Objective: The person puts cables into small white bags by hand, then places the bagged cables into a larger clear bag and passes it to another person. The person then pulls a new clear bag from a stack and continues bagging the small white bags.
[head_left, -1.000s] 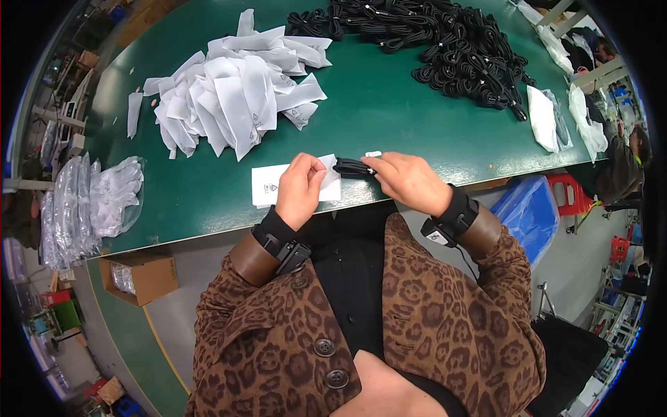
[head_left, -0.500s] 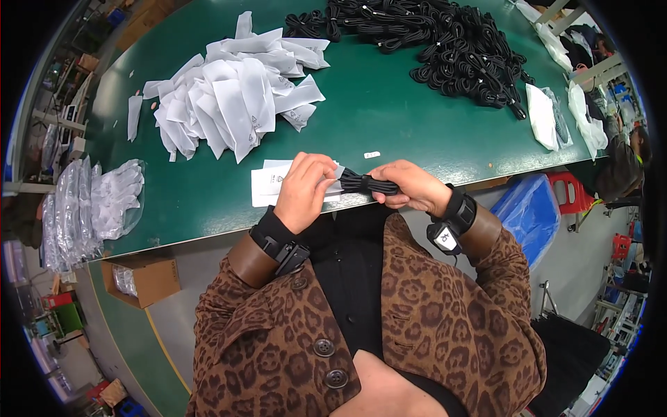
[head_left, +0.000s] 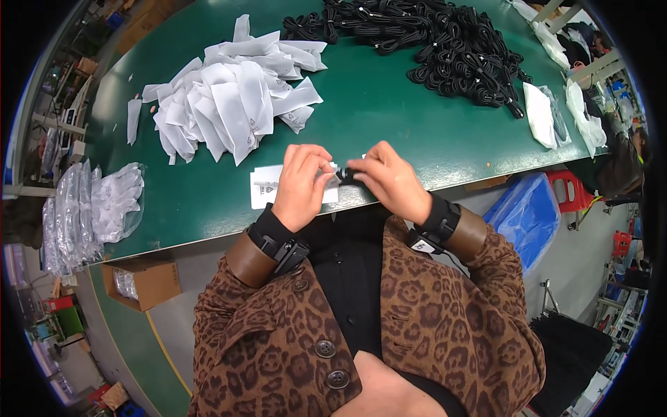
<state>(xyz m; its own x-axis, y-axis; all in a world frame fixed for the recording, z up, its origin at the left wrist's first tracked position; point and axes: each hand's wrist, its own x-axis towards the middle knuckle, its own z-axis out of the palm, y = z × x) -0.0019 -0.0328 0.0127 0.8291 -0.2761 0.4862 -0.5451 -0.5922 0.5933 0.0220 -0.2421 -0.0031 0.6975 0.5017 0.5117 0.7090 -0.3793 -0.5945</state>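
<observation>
At the table's near edge my left hand [head_left: 302,186] pinches the mouth of a thin white bag, most of which is hidden behind my fingers. The end of a coiled black cable [head_left: 344,175] shows between my two hands, the rest of the coil out of sight on the bag's side. My right hand [head_left: 397,182] has its thumb and fingertips closed on that end, slightly blurred. Below my left hand lie flat white bags [head_left: 262,198] with small printing.
A heap of filled white bags [head_left: 236,97] lies at the far left of the green table [head_left: 389,132], and a pile of coiled black cables [head_left: 465,62] at the far right. Clear plastic packs [head_left: 83,215] sit at the left edge. A blue-lined bin [head_left: 524,222] stands right of the table.
My right hand has shifted its grip toward my left, its wrist turned and raised. Much less of the cable coil shows between my hands than before.
</observation>
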